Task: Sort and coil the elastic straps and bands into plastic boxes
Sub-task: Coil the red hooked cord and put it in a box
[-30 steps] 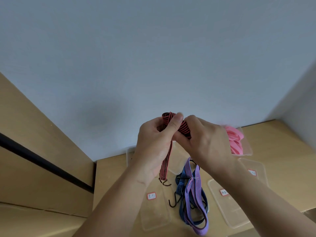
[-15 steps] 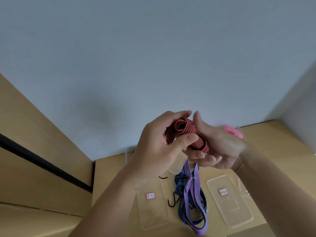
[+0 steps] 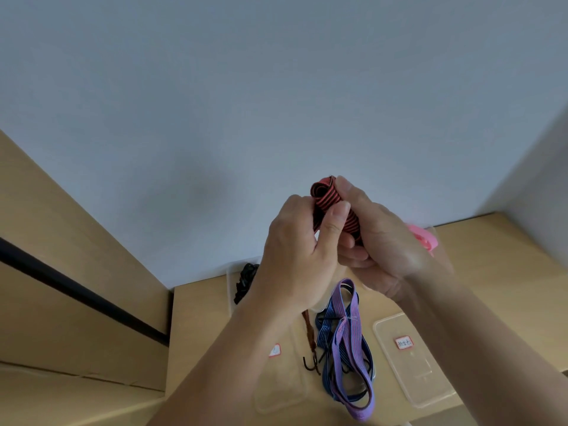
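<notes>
Red-and-black striped elastic strap (image 3: 333, 207): wound into a tight coil, held up in front of the wall between both hands. Left hand (image 3: 295, 256) grips the coil, thumb pressed flat on its near side, fingers curled round the back. Right hand (image 3: 384, 250) is curled round the coil's right end, thumb tip on the top edge. The strap's loose tail (image 3: 308, 329) hangs below the left wrist and ends in a dark hook (image 3: 310, 365) just above the wooden table (image 3: 498, 272).

Containers:
- Clear plastic box (image 3: 230, 290), beyond and left of the left hand: holds a tangle of black bands (image 3: 244, 281). Left hand hides its right part.
- Beyond the right hand: pink bands (image 3: 421, 238) in a clear box, mostly hidden by that hand; only the edge shows.
- Below the right forearm: shallow clear lid (image 3: 415, 373) flat on the table, bearing a red-bordered label (image 3: 403, 343); text unreadable.
- Below the left forearm: a second clear lid (image 3: 282, 392), label partly covered by the arm.

Loose items: purple strap (image 3: 349, 330) and blue strap (image 3: 324, 332) lie tangled together on the table below both hands, between the two lids, dark hooks among them. The purple strap lies on top.
</notes>
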Tool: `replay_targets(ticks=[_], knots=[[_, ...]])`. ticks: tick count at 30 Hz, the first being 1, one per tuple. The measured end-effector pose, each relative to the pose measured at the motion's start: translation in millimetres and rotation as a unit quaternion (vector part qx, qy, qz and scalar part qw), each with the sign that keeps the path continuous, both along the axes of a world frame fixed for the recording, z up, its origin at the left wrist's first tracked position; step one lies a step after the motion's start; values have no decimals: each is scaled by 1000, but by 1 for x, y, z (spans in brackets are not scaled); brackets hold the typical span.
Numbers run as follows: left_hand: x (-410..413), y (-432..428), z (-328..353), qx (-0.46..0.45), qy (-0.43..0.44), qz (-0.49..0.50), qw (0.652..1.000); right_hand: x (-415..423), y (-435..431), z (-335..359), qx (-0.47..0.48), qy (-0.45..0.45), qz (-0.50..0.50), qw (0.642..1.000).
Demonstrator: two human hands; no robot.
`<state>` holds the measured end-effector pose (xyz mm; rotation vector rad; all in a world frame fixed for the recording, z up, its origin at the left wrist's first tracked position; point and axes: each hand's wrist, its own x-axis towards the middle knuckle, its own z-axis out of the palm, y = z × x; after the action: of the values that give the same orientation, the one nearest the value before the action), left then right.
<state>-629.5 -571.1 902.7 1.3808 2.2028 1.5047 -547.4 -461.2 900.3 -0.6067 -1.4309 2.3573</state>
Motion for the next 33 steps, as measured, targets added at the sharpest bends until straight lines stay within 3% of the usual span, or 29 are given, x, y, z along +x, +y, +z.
replay_targets(ticks=[6, 8, 11, 13, 15, 18, 23, 26, 29, 31, 32, 33], knots=[[7, 10, -10, 10, 27, 32, 999, -6, -6, 0, 134, 4, -189, 973], [8, 11, -12, -8, -7, 12, 1000, -6, -9, -3, 263, -29, -251, 931], [8, 12, -13, -5, -168, -41, 985, -4, -12, -7, 438, -65, -319, 838], [8, 11, -11, 19, -284, -77, 955, -3, -12, -9, 506, -71, -342, 789], [5, 10, -12, 50, -343, -98, 933, -3, -11, -10, 555, -79, -348, 751], [5, 10, -11, 76, -400, -111, 907, -4, -10, -10, 623, -82, -344, 698], [3, 11, -2, 60, -386, -48, 919, -1, -16, -12, 691, -42, -311, 651], [0, 10, -3, 66, -390, -32, 918, -1, -22, -10, 685, -61, -260, 678], [-6, 6, -7, 81, -387, -46, 917, 4, -25, -7, 629, -105, -186, 747], [-12, 5, -6, 89, -373, -61, 922, 6, -21, 0, 481, -135, -116, 859], [-14, 4, -5, 88, -346, -64, 932, 6, -18, 4, 342, -143, -58, 927], [-17, 3, -4, 87, -313, -70, 943, 8, -14, 6, 192, -142, 13, 971]])
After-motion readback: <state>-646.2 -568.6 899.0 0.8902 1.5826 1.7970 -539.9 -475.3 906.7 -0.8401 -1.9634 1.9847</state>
